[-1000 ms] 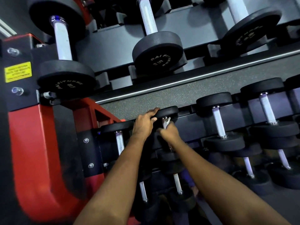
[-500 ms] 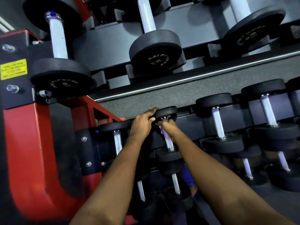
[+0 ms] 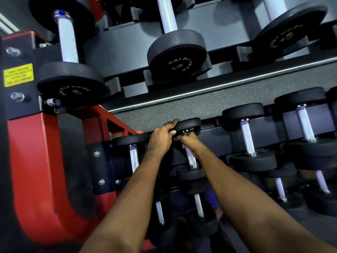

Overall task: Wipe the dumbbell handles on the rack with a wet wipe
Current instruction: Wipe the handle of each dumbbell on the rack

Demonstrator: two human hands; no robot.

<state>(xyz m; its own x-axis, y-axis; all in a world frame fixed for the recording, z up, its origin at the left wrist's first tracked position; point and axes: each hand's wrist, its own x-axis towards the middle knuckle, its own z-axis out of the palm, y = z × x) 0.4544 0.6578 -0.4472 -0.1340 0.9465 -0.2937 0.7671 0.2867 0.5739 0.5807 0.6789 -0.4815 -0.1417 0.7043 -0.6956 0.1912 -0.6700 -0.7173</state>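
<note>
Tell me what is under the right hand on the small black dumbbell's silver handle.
The right hand curls round the upper end of the silver knurled metal handle; the lower end shows bare. Any wet wipe is covered by the hand.

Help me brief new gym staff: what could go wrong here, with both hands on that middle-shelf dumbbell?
1. The left hand grips the dumbbell's far head; if it rolls, fingers may get pinched against the rack.
2. The right hand wraps the handle right up against that head, so knuckles could jam there and the lower handle could go unwiped.
</note>
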